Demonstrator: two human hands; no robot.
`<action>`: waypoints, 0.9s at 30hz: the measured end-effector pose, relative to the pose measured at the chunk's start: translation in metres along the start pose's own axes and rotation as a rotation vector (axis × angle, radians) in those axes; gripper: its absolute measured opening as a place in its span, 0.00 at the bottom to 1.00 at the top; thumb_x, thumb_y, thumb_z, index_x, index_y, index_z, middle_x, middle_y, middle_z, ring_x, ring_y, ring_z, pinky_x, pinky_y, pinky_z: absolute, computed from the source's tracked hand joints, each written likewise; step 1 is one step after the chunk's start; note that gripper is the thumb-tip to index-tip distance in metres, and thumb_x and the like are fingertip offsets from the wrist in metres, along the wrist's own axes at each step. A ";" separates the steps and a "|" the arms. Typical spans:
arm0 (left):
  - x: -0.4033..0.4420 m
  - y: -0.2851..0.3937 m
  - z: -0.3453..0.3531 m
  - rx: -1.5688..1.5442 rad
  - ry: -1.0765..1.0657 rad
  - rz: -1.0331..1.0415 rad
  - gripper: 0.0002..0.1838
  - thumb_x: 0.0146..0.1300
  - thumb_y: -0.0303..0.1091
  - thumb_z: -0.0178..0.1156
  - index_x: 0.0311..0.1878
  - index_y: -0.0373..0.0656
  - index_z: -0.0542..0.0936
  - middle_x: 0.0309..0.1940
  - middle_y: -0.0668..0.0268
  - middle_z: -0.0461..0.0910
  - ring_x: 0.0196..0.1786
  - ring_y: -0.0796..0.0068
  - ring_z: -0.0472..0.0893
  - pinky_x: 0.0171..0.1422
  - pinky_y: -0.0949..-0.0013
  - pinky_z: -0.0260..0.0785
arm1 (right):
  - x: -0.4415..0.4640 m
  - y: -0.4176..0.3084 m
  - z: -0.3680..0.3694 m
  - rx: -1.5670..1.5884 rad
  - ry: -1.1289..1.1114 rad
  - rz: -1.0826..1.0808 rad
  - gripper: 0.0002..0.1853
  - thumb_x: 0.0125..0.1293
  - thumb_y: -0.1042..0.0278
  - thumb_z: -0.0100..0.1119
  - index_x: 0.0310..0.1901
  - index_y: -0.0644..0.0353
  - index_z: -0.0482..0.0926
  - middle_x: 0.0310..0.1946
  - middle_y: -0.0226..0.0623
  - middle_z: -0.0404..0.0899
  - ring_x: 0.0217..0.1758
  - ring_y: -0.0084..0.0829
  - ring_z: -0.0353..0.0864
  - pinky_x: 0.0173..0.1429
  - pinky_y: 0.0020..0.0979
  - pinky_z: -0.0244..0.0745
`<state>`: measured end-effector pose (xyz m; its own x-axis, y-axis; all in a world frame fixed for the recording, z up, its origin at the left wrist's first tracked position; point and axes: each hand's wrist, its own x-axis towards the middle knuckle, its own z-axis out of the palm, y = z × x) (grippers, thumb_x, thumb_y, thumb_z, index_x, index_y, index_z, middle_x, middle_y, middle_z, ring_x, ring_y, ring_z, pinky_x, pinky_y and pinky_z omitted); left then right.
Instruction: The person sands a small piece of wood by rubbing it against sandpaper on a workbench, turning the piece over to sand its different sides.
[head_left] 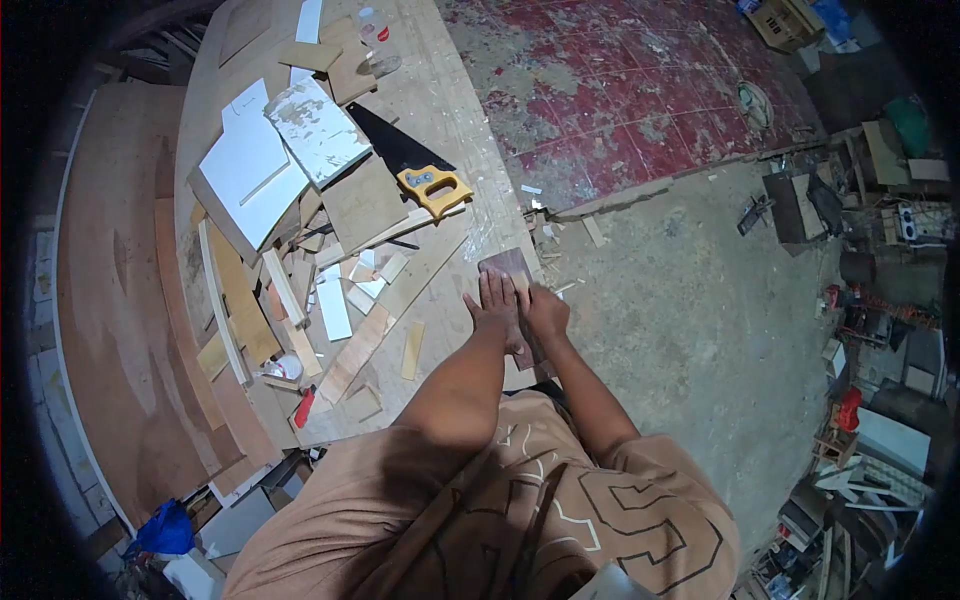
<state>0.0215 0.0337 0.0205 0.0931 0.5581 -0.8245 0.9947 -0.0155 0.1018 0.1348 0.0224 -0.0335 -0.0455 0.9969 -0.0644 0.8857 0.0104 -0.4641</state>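
Offcuts [333,308] crowd the table [432,92] left of centre, below a yellow-handled saw [408,145]. Mid-frame, I see the dark board [508,262] under the left hand [494,306], laid flat, fingers apart; the right hand [546,313] curls at its edge, its grip unclear to me.

To the right of the fingers [491,285], a stained concrete floor [680,300] is being lit by pale light. Ahead of them and rightward, a red tiled floor [640,100] is being mottled by worn, greyish patches. A pale wooden surface [440,80] is being seen ahead and left; a brown panel [110,280], far left. Far right, the floor's edge is being crowded by piled clutter [892,440].
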 end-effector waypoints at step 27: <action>-0.005 0.002 -0.002 -0.010 -0.002 0.021 0.83 0.38 0.58 0.79 0.74 0.30 0.21 0.76 0.40 0.15 0.77 0.39 0.14 0.73 0.22 0.25 | 0.035 -0.013 0.004 0.036 0.078 0.116 0.18 0.68 0.50 0.57 0.33 0.58 0.77 0.29 0.47 0.82 0.33 0.50 0.83 0.35 0.48 0.76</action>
<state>0.0227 0.0323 0.0257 0.1141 0.5560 -0.8233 0.9920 -0.0192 0.1245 0.1194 0.0569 -0.0330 0.0940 0.9943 -0.0512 0.8657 -0.1070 -0.4890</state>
